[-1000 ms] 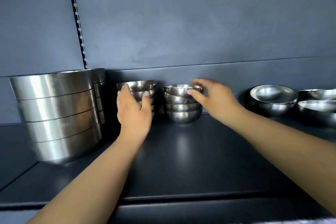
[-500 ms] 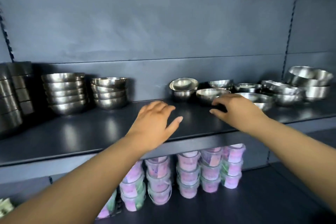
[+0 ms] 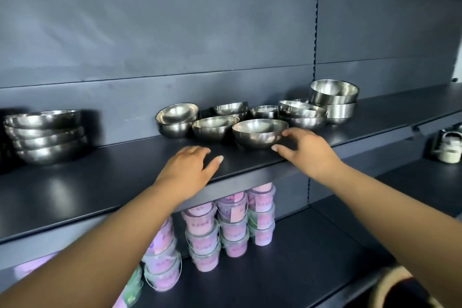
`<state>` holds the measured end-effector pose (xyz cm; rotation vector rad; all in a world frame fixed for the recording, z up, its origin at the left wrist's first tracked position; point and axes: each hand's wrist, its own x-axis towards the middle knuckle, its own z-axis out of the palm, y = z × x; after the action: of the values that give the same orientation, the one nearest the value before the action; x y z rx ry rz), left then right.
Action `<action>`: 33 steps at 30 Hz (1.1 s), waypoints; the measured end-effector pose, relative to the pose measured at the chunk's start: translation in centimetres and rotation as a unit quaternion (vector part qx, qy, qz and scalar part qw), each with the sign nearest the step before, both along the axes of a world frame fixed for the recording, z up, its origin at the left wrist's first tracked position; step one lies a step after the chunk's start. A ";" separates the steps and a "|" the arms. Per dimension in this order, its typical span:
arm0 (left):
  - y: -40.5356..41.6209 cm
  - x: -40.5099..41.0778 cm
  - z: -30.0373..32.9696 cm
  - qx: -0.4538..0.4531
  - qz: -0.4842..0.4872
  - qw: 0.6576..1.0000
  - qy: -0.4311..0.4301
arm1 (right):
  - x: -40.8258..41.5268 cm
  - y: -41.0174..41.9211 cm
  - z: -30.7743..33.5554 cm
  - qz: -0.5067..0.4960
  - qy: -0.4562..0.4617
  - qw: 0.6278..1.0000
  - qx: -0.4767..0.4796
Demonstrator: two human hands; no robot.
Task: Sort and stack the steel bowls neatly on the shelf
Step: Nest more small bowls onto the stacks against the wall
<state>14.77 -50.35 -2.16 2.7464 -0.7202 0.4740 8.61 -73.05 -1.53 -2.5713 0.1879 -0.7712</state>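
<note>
A loose group of steel bowls stands at the back of the dark shelf (image 3: pixel 100 182). The nearest bowl (image 3: pixel 258 132) sits at the front of that group. My right hand (image 3: pixel 305 150) is open beside its right flank, thumb and fingers spread toward its rim and base, at or just short of touching it. My left hand (image 3: pixel 190 170) hovers flat and open over the shelf, left of that bowl. Behind stand another single bowl (image 3: pixel 215 127), a tilted bowl in a bowl (image 3: pixel 176 117), and a taller pair of big bowls (image 3: pixel 333 100). A neat stack of bowls (image 3: pixel 46 135) stands far left.
On the lower shelf, stacks of pink and green lidded tubs (image 3: pixel 232 227) stand below my arms. A white kettle-like pot (image 3: pixel 448 147) sits at the right on the neighbouring shelf. A vertical upright (image 3: pixel 315 57) divides the back panel.
The view has swung right from the stacked bowls to the loose group. Both hands left the two stacks and moved right; my right hand has now reached the nearest loose bowl.
</note>
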 end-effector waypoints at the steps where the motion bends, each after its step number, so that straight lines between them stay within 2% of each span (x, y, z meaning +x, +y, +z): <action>1: -0.4 0.5 0.1 0.003 0.006 0.999 0.032 | 0.6 -0.2 0.0 -0.007 -0.010 1.000 0.024; 4: -0.9 1.4 0.1 0.013 0.015 0.994 0.111 | 2.7 -0.7 0.1 0.011 -0.021 0.993 0.114; 8: -0.7 1.9 -0.1 0.014 -0.001 0.993 0.121 | 4.7 -1.1 0.1 0.078 0.003 0.976 0.204; 14: -0.1 2.6 -0.4 -0.015 -0.031 0.990 0.134 | 5.9 -2.2 -0.6 0.102 -0.068 0.937 0.327; 21: 0.3 6.9 2.1 -0.056 0.008 0.995 0.078 | 6.5 -2.5 0.8 0.149 -0.126 0.904 0.381; 27: -2.2 10.6 2.1 -0.240 0.014 0.958 0.156 | 7.8 -2.2 2.5 0.171 -0.170 0.883 0.404; 30: -1.9 11.1 1.8 -0.246 -0.010 0.960 0.137 | 8.2 -1.9 2.8 0.180 -0.167 0.874 0.419; 33: -0.7 10.6 1.8 -0.253 -0.062 0.950 0.174 | 8.8 -1.1 2.7 0.190 -0.156 0.863 0.441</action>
<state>25.40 -51.02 -0.38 2.2036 -0.5780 0.1132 17.38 -74.14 1.14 -1.5239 -0.0677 -0.7080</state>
